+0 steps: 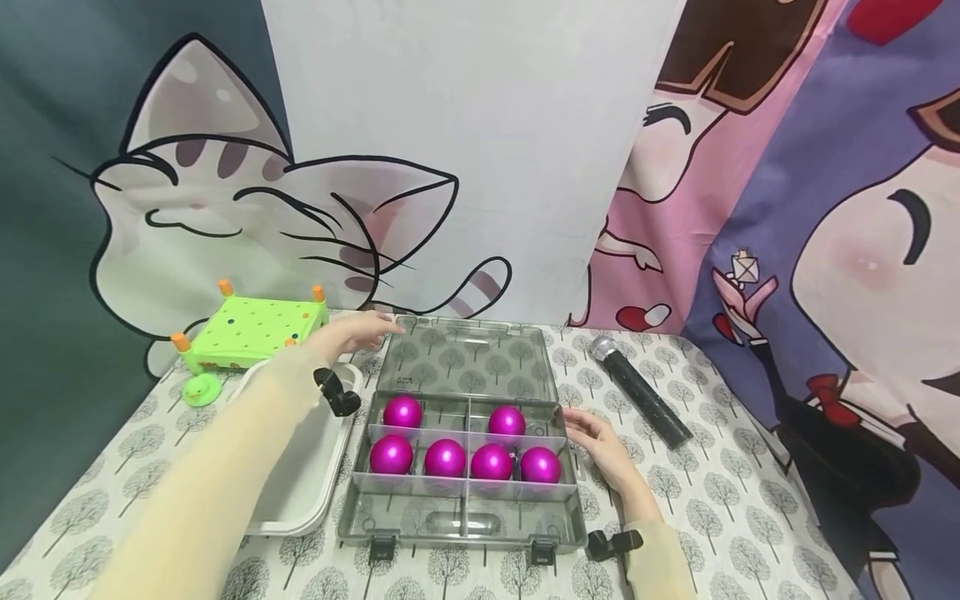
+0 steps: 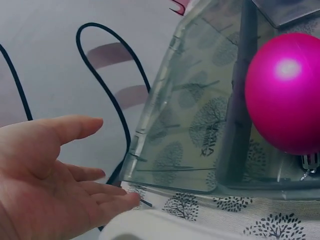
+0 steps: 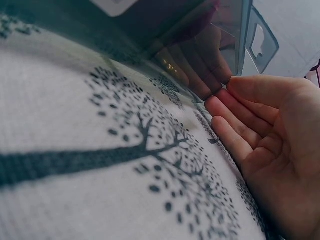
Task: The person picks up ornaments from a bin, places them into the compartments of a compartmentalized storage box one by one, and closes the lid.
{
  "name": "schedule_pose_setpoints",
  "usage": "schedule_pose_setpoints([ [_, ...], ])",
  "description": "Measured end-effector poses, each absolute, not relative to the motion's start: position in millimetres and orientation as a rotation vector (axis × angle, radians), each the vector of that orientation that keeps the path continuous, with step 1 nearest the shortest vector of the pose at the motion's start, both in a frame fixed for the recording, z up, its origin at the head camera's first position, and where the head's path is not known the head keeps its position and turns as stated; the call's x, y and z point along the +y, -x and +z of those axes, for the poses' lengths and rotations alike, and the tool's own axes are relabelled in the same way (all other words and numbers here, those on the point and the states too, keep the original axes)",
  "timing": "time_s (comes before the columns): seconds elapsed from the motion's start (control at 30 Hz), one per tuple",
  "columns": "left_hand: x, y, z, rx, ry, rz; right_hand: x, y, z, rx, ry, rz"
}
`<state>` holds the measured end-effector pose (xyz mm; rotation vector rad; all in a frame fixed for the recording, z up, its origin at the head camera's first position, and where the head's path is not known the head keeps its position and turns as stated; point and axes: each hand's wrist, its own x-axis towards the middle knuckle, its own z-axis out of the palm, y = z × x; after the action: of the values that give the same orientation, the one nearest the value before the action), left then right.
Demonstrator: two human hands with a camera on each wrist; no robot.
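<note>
A clear grey plastic compartment box (image 1: 408,512) lies on the table with its hinged lid (image 1: 468,367) folded back flat. Several magenta baubles (image 1: 445,458) sit in its back and middle compartments; the front ones hold none. One bauble (image 2: 285,95) shows its metal cap in the left wrist view. By the lid's far left corner, my left hand (image 1: 356,332) has its fingers extended and holds nothing. My right hand (image 1: 606,450) is at the box's right side. In the right wrist view, the fingertips (image 3: 220,102) touch the box wall.
Left of the box stands a white tray (image 1: 303,467), partly hidden by my left forearm. Behind it are a green pegged toy (image 1: 258,325) with orange legs and a green duck (image 1: 201,389). A black microphone (image 1: 645,396) lies to the right. A printed curtain (image 1: 465,167) hangs behind.
</note>
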<state>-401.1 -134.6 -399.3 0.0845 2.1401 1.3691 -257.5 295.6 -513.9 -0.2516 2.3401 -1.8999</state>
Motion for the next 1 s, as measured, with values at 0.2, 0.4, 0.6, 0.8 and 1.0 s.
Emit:
schedule_pose_setpoints([
  [0.2, -130.5, 396.3, -400.7, 2.111, -0.052, 1.305, 294.2, 256.1, -511.1, 2.323, 0.251, -1.910],
  [0.4, -125.6, 398.6, -403.6, 2.152, -0.029, 1.221, 294.9, 256.6, -511.1, 2.322, 0.227, -1.911],
  [0.6, -122.2, 401.3, -405.0, 2.154, -0.023, 1.180, 295.8, 258.4, -511.8, 2.327, 0.246, -1.909],
  [0.8, -122.6, 401.7, -408.2, 2.172, 0.004, 1.205, 294.6, 259.0, -511.4, 2.338, 0.231, -1.909],
  [1.0, -124.1, 402.0, -413.4, 2.260, 0.007, 1.186, 294.7, 258.5, -511.7, 2.328, 0.229, -1.906],
])
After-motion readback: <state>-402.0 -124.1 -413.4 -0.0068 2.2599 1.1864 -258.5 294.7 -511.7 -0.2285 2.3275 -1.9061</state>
